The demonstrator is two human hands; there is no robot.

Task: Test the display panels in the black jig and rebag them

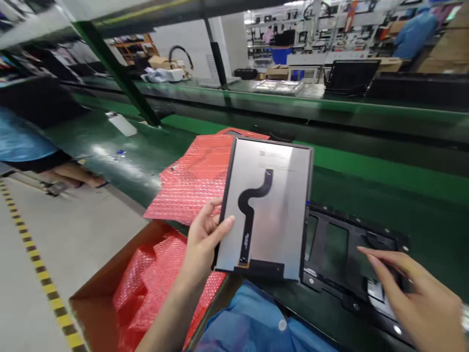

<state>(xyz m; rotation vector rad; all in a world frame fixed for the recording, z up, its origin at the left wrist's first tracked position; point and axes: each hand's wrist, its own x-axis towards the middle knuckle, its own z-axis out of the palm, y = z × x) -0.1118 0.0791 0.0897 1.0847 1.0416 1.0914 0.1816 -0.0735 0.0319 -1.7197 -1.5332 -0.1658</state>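
My left hand (205, 234) grips the left edge of a grey display panel (271, 195), held tilted above the bench with its back showing and a black flex cable (252, 205) running down it. My right hand (406, 283) reaches with fingers stretched out onto a black frame tray (330, 244) that lies on the green bench at the right. It holds nothing that I can see.
Red bubble-wrap sheets (194, 181) lie on the green bench (366, 171) behind the panel. A cardboard box (102, 288) with more red wrap stands at lower left. A white bottle (122, 124) lies further left. Another person sits at far left, and one in blue stands at the back right.
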